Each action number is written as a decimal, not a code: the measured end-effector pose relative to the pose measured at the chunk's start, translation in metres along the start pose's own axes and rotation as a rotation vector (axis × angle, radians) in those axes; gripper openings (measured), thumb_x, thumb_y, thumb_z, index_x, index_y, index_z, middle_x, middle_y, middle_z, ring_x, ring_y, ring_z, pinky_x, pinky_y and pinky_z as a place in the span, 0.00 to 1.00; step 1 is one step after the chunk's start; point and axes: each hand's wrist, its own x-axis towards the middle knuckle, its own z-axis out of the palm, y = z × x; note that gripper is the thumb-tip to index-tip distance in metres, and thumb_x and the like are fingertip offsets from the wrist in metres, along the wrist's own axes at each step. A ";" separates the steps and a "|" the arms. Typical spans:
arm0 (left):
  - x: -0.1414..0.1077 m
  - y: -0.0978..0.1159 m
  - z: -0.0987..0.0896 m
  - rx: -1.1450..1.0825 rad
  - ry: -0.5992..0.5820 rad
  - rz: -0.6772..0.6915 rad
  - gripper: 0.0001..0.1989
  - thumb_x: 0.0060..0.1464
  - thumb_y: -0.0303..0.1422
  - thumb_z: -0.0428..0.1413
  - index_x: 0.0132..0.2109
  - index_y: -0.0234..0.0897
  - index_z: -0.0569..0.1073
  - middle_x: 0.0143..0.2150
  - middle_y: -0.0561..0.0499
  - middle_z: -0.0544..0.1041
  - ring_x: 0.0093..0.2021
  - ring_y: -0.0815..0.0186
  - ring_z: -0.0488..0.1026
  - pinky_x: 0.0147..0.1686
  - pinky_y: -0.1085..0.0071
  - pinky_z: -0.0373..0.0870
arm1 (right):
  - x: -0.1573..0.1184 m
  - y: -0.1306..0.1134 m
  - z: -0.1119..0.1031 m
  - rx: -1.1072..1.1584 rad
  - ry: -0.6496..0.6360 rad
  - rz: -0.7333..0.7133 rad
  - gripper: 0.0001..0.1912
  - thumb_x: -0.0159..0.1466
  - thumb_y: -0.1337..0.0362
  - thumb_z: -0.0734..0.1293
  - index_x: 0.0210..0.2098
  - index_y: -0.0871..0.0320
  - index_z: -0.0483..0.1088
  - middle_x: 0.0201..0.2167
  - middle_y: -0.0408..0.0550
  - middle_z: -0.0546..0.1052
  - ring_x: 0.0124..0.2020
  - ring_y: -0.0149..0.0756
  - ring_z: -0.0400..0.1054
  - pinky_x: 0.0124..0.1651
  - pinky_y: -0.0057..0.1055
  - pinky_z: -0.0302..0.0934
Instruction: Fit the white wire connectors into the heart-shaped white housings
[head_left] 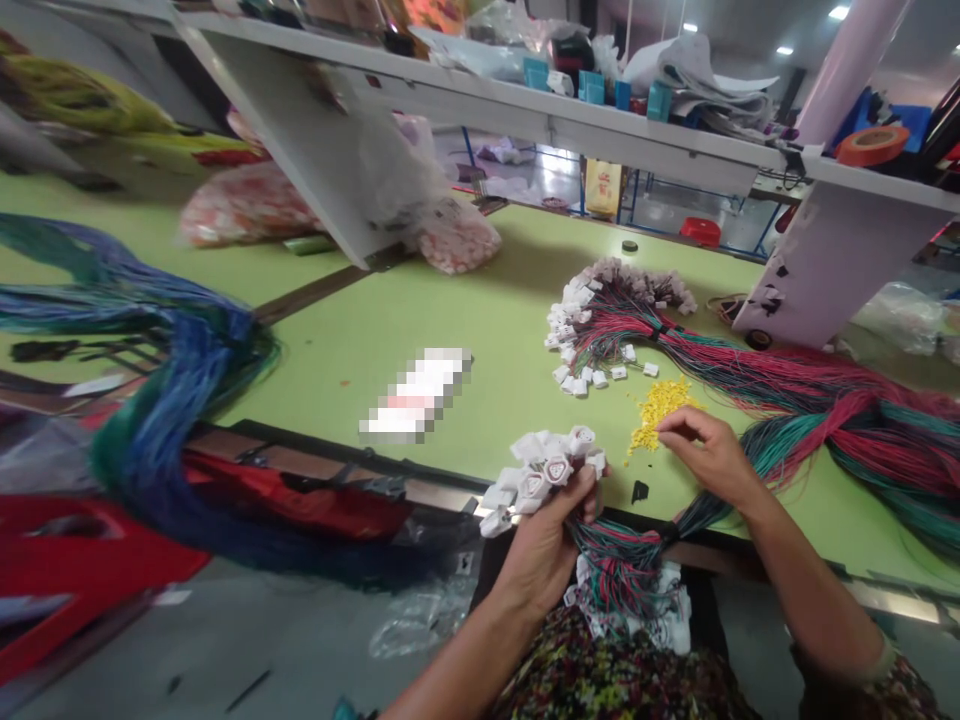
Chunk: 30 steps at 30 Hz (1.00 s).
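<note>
My left hand (pixel 559 525) is closed around a bunch of white plastic connectors (pixel 544 470), whose open ends face up. Wires in red, green and black (pixel 619 550) run from the bunch toward the table edge, and more white connectors (pixel 667 605) hang over my lap. My right hand (pixel 705 450) is at a heap of tiny yellow pieces (pixel 660 405) on the green table, thumb and forefinger pinched together. What sits between those fingertips, if anything, is too small to make out. A small black scrap (pixel 640 491) lies between the two hands.
Behind my hands, a tied wire bundle with white connectors (pixel 585 310) stretches right. Blue and green wires (pixel 195 350) drape over the left table edge. Bags of small parts (pixel 457 235) rest near the shelf upright (pixel 285 130). A blurred-out white item (pixel 420 395) lies mid-table.
</note>
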 end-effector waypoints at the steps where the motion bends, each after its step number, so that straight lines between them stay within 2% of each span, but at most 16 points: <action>1: 0.000 0.000 -0.001 -0.015 0.008 -0.007 0.19 0.33 0.36 0.77 0.32 0.34 0.81 0.30 0.50 0.81 0.23 0.75 0.67 0.22 0.79 0.66 | 0.001 0.007 0.003 -0.060 -0.044 -0.004 0.05 0.67 0.67 0.67 0.36 0.57 0.76 0.33 0.46 0.79 0.35 0.35 0.73 0.40 0.31 0.67; 5: -0.003 0.003 -0.003 -0.043 0.000 -0.021 0.21 0.32 0.35 0.78 0.34 0.33 0.82 0.30 0.48 0.81 0.31 0.67 0.76 0.34 0.73 0.75 | 0.000 0.020 0.022 -0.164 -0.166 -0.047 0.07 0.63 0.74 0.68 0.32 0.57 0.76 0.31 0.45 0.78 0.35 0.35 0.72 0.40 0.30 0.64; 10: -0.003 0.003 -0.002 -0.013 0.003 -0.049 0.18 0.35 0.33 0.77 0.32 0.30 0.80 0.31 0.48 0.81 0.24 0.73 0.71 0.24 0.79 0.69 | 0.000 0.021 0.038 -0.261 -0.198 -0.076 0.08 0.64 0.75 0.68 0.36 0.57 0.76 0.33 0.45 0.75 0.35 0.35 0.69 0.40 0.30 0.61; 14: 0.000 0.002 -0.002 -0.025 0.002 -0.033 0.18 0.34 0.30 0.77 0.32 0.30 0.80 0.29 0.50 0.80 0.24 0.75 0.69 0.21 0.80 0.65 | 0.000 0.021 0.043 -0.303 -0.205 -0.090 0.07 0.65 0.74 0.68 0.33 0.57 0.75 0.31 0.44 0.73 0.33 0.34 0.68 0.38 0.29 0.60; 18: 0.001 0.003 0.000 -0.003 0.007 -0.065 0.16 0.36 0.29 0.76 0.33 0.30 0.80 0.31 0.48 0.81 0.25 0.74 0.70 0.20 0.81 0.64 | -0.007 0.008 0.040 -0.294 -0.133 -0.102 0.06 0.69 0.71 0.65 0.37 0.57 0.73 0.34 0.46 0.75 0.35 0.36 0.69 0.40 0.30 0.62; 22: 0.000 0.004 0.002 0.028 -0.013 -0.063 0.14 0.38 0.30 0.75 0.32 0.31 0.81 0.31 0.48 0.82 0.23 0.76 0.68 0.19 0.81 0.62 | -0.020 -0.016 0.036 -0.145 0.016 -0.134 0.03 0.70 0.68 0.66 0.40 0.56 0.72 0.34 0.46 0.77 0.34 0.35 0.71 0.38 0.30 0.64; 26: -0.001 0.004 0.005 0.062 -0.049 -0.034 0.12 0.39 0.30 0.74 0.30 0.33 0.80 0.28 0.52 0.79 0.21 0.76 0.67 0.17 0.80 0.60 | -0.030 -0.031 0.040 -0.037 0.133 -0.183 0.03 0.68 0.69 0.67 0.39 0.55 0.74 0.32 0.45 0.77 0.31 0.34 0.71 0.35 0.29 0.67; 30: -0.002 0.005 0.008 0.085 -0.041 -0.059 0.11 0.39 0.30 0.73 0.30 0.34 0.80 0.27 0.52 0.78 0.21 0.75 0.68 0.17 0.79 0.59 | -0.033 -0.030 0.046 -0.004 0.206 -0.185 0.04 0.67 0.69 0.69 0.35 0.55 0.74 0.31 0.46 0.78 0.31 0.35 0.72 0.33 0.30 0.68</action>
